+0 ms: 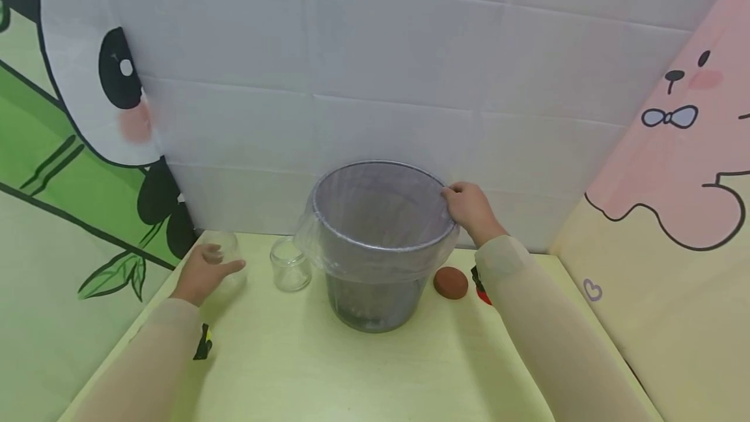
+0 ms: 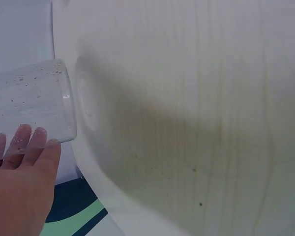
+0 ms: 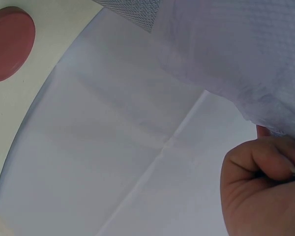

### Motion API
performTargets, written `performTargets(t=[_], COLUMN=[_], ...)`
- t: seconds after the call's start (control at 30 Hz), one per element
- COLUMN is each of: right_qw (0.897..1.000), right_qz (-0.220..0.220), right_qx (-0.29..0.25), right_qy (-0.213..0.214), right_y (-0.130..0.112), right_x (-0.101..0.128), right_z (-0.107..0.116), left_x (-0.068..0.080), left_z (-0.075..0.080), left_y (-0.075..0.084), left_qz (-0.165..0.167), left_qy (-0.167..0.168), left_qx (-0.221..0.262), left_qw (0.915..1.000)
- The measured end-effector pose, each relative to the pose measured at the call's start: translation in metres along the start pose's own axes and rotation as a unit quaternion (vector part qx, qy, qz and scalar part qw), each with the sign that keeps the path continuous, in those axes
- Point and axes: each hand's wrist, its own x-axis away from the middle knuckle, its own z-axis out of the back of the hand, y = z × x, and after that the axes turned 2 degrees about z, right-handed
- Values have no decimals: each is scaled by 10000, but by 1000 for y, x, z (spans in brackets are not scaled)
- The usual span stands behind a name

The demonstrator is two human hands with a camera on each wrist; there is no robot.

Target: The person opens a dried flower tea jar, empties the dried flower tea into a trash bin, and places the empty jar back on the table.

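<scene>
My left hand [image 1: 202, 272] holds a clear cylindrical cup [image 2: 34, 98] at the back left of the table. Dark specks dot the cup's wall, and the fingers [image 2: 27, 147] show against its lower side in the left wrist view. Opposite, my right hand [image 1: 469, 207] grips the right rim of a grey mesh wastebasket [image 1: 375, 308], thumb and fingers at the edge. A thin translucent plastic bag [image 1: 357, 266] lines the basket and is folded out over its rim. The right wrist view shows the bag's edge hanging near that hand.
An open glass jar [image 1: 290, 272] stands between the left hand and the wastebasket. A reddish-brown round lid [image 1: 451, 282] lies right of the basket on the pale table [image 1: 281, 370]. White sheeting [image 1: 398, 51] rises behind; cartoon-printed panels [image 1: 674, 168] flank both sides.
</scene>
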Motion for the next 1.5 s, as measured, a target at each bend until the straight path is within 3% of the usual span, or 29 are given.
performTargets(t=[0.17, 0.43, 0.7, 1.1, 1.33, 1.5], right_qw=[10000, 9999, 10000, 10000, 9990, 9986], right_qz=[6, -32, -17, 11, -158, -177], right_qx=[76, 102, -3, -23, -396, -383], right_qy=[5, -19, -23, 2, -139, -313], right_y=[0, -2, -4, -3, -2, -1], right_x=[0, 2, 4, 2, 0, -2], right_z=[1, 2, 1, 2, 7, 10], left_x=[-3, -5, -1, 15, 31, 38], left_z=[-5, -10, -6, 14, 31, 42], left_y=[-6, -13, -11, 9, 31, 40], left_qz=[31, 199, 295, -91, -591, -731], left_qy=[-98, 73, -5, -83, 81, 113], left_qx=[4, 203, -75, -147, -371, -684], left_qw=[9999, 9996, 9995, 9998, 9975, 9949])
